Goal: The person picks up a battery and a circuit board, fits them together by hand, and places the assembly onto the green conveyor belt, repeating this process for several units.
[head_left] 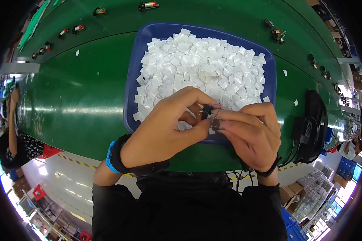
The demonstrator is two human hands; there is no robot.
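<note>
My left hand, wearing a black and blue wristband, pinches a small black electronic part with thin wires between thumb and fingers. Close against it, my right hand has its thumb and fingers closed on a small dark brown square piece. A thin wire loops between the two. Both hands are above the near side of a blue tray heaped with small white squares. One pale, translucent piece lies on the heap.
Small wired assemblies with red cylinders, such as this one, are spread along the green belt beyond the tray. A black case with cables stands at the right. Another person's arm is at the far left.
</note>
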